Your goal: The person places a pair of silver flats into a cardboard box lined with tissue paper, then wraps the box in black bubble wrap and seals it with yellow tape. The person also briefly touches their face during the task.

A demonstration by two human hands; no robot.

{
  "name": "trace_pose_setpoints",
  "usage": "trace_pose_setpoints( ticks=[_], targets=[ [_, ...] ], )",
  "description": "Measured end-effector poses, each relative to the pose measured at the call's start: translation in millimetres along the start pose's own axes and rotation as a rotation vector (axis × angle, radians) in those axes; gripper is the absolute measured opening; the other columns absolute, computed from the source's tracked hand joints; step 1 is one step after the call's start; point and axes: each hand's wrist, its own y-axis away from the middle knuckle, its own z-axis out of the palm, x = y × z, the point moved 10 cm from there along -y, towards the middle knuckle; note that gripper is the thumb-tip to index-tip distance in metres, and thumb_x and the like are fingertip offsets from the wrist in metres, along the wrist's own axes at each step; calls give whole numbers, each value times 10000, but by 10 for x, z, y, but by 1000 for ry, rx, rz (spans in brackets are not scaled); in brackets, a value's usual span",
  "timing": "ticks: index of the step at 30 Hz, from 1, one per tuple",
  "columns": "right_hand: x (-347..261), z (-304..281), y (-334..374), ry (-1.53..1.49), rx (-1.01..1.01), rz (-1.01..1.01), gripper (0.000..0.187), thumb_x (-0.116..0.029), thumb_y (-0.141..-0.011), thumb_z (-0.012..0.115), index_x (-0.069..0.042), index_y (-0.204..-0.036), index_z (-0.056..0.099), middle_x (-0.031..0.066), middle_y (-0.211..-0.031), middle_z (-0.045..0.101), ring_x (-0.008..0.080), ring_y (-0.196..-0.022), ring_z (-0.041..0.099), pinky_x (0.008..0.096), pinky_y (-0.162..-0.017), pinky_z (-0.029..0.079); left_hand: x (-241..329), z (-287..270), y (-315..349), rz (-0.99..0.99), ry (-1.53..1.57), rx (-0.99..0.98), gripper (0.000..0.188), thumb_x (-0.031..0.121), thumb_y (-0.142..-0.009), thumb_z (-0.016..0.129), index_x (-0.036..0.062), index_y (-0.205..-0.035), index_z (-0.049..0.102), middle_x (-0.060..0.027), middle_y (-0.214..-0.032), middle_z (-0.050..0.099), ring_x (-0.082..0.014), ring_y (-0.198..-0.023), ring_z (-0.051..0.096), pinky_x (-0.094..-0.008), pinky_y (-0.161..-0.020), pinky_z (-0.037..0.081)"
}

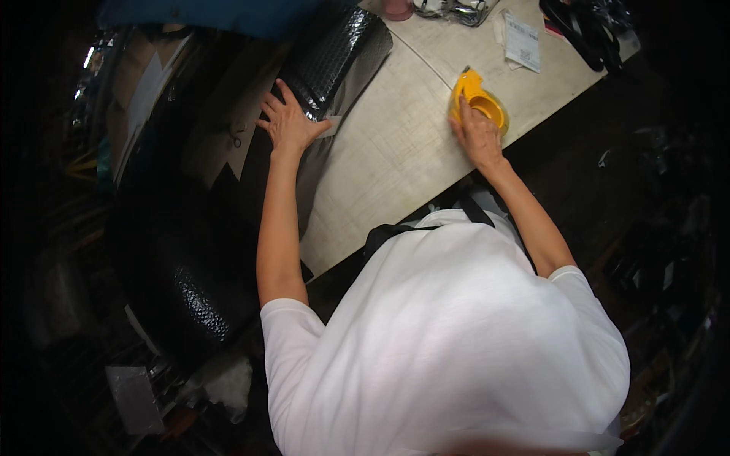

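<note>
My left hand (287, 125) lies with fingers spread on a sheet of black bubble wrap (327, 57), at its near end. Beside the thumb is a small pale piece (332, 127), too small to make out. Farther right, my right hand (479, 140) has its fingers on a yellow tape dispenser (470, 82) and grips it over the table (388, 159). A roll of clear or yellowish tape shows at the dispenser's edge; its contact with the table cannot be made out.
A large black bubble-wrap roll (198, 296) curves down at the left of the table. At the far right are a white label sheet (523, 44) and black strap-like items (582, 34). Clear plastic packets (464, 9) sit at the far edge. A blue surface (205, 15) spans the upper left.
</note>
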Motion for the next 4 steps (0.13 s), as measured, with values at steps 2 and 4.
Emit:
trace_pose_setpoints(
  ticks=[2, 4],
  targets=[
    [131, -53, 2, 168, 112, -87, 556, -279, -812, 678, -9, -1263, 497, 209, -1012, 599, 340, -947, 592, 419, -844, 460, 60, -76, 52, 27, 91, 11, 1326, 542, -529, 824, 20, -1472, 52, -375, -1437, 112, -494, -1368, 107, -709, -1013, 173],
    [241, 6, -13, 150, 124, -125, 681, -313, -764, 729, -49, -1324, 446, 212, -1212, 518, 355, -1187, 461, 466, -1016, 330, 87, -200, 205, 102, 253, 73, 1271, 497, -561, 823, 78, -1486, 57, -372, -1441, 86, -476, -1379, 80, -701, -1019, 180]
  ],
)
